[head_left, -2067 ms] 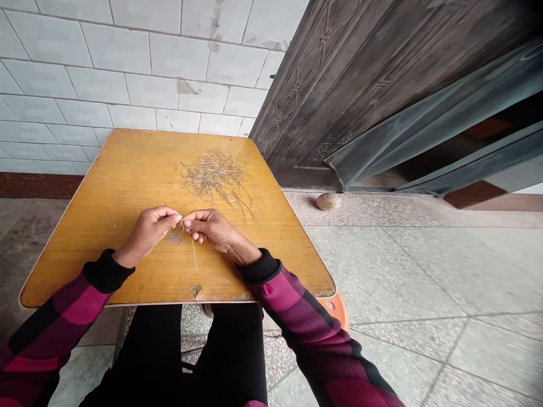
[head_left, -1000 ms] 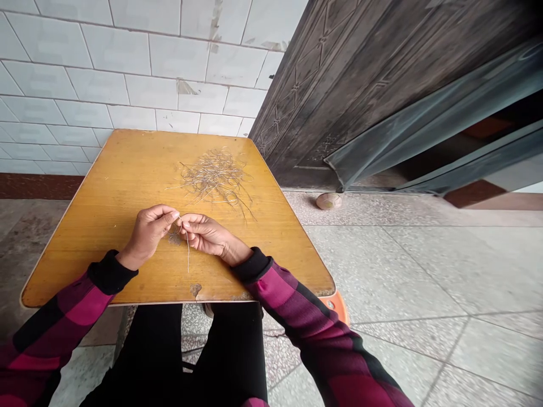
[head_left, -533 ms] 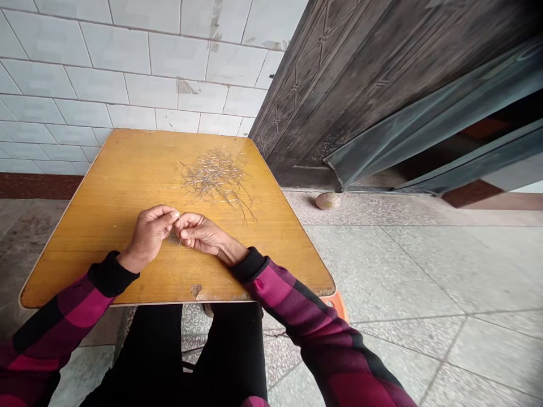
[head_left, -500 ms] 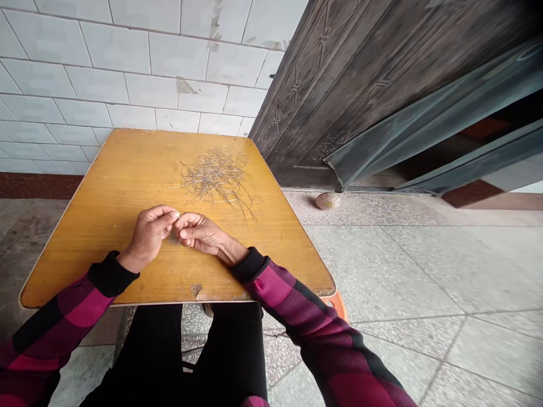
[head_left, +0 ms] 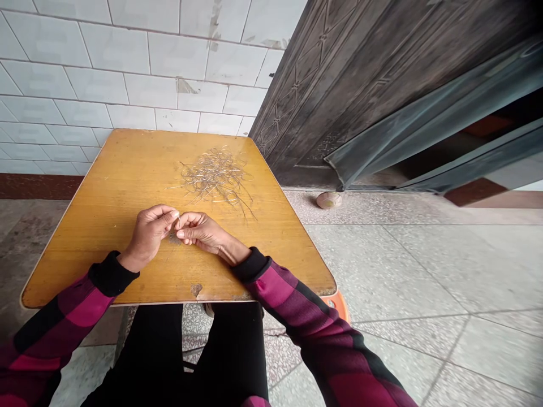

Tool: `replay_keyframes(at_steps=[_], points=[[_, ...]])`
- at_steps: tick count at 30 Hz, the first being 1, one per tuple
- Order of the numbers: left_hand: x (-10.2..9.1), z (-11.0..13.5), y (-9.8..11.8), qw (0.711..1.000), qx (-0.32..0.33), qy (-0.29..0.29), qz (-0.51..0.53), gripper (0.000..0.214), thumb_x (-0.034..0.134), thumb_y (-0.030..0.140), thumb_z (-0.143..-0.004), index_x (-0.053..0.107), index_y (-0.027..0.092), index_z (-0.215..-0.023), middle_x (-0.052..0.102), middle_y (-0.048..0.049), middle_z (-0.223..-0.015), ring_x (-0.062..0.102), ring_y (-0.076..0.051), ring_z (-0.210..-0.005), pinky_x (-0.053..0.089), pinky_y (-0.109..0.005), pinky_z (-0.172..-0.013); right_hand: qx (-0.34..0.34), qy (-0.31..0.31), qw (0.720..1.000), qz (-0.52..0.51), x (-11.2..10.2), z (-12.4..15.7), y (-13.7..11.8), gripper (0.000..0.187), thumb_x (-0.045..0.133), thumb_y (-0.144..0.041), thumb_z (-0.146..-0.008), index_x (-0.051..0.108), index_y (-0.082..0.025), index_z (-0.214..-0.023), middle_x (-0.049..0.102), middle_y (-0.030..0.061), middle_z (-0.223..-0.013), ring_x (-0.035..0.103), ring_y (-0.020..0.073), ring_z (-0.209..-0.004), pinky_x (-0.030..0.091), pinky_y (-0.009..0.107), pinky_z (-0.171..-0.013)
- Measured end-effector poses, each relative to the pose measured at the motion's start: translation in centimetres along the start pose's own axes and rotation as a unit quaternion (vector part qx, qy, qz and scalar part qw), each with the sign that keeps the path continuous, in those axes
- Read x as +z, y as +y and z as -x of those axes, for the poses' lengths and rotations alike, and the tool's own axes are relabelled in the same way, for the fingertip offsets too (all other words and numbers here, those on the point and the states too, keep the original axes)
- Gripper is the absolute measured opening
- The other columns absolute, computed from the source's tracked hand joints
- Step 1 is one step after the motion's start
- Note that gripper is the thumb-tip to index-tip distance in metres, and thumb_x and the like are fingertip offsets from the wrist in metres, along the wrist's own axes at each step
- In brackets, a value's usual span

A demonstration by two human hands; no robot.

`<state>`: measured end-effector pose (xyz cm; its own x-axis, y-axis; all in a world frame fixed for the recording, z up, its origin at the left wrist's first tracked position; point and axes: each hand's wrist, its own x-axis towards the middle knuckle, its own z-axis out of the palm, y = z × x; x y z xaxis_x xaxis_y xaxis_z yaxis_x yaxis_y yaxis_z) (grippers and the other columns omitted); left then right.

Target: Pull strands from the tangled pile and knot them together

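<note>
Fingertips meeting, the left hand [head_left: 147, 233] and right hand [head_left: 202, 230] pinch a thin wire [head_left: 179, 217] above the table [head_left: 114, 175], the wire pile [head_left: 214, 175] lying just beyond, nearer the right.

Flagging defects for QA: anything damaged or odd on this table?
Yes. The table has veneer chipped off along its near edge, and a dark scuff just under the hands. The wire pile is tangled, strands straying toward the right edge. The left hand and right hand pinch one thin wire between them.

White tiled wall [head_left: 127, 85] behind a wooden table [head_left: 106, 186], dark carved door [head_left: 360, 73] right, speckled stone floor [head_left: 403, 265]
</note>
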<state>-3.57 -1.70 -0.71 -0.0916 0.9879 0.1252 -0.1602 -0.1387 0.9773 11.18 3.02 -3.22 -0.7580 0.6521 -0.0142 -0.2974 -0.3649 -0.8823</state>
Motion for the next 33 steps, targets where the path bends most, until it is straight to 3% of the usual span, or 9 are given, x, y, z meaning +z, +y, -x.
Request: replay_keyframes(at_steps=[12, 23, 33], points=[[-0.6, -0.3, -0.3, 0.999, -0.001, -0.031, -0.026, 0.019, 0.064, 0.03, -0.079, 0.06, 0.015, -0.068, 0.048, 0.0041, -0.053, 0.038, -0.006, -0.045, 0.028, -0.021, -0.042, 0.058, -0.004, 0.998, 0.007, -1.2, 0.7, -1.7, 0.031, 0.085, -0.029, -0.062, 0.071, -0.013, -0.084, 0.065, -0.0034, -0.066, 0.059, 0.0032, -0.052, 0.047, 0.011, -0.047], [-0.4, -0.4, -0.2, 0.999, -0.029, -0.012, -0.019, 0.024, 0.065, 0.035, -0.078, 0.059, 0.014, -0.069, 0.053, 0.0026, -0.06, 0.041, -0.005, -0.045, 0.032, -0.019, -0.043, 0.029, 0.069, 0.996, 0.048, -0.8, 0.7, -2.0, 0.033, 0.084, -0.037, -0.062, 0.067, -0.013, -0.076, 0.063, -0.0042, -0.062, 0.057, 0.0031, -0.05, 0.047, 0.013, -0.048], [-0.4, -0.6, -0.4, 0.999, -0.009, 0.01, -0.051, 0.023, 0.064, 0.035, -0.077, 0.06, 0.014, -0.069, 0.057, 0.0012, -0.061, 0.045, -0.006, -0.047, 0.035, -0.019, -0.044, -0.042, 0.11, 0.978, 0.171, -1.2, 0.6, -2.2, 0.037, 0.079, -0.047, -0.065, 0.065, -0.014, -0.075, 0.059, -0.0048, -0.055, 0.053, 0.005, -0.048, 0.043, 0.017, -0.045]])
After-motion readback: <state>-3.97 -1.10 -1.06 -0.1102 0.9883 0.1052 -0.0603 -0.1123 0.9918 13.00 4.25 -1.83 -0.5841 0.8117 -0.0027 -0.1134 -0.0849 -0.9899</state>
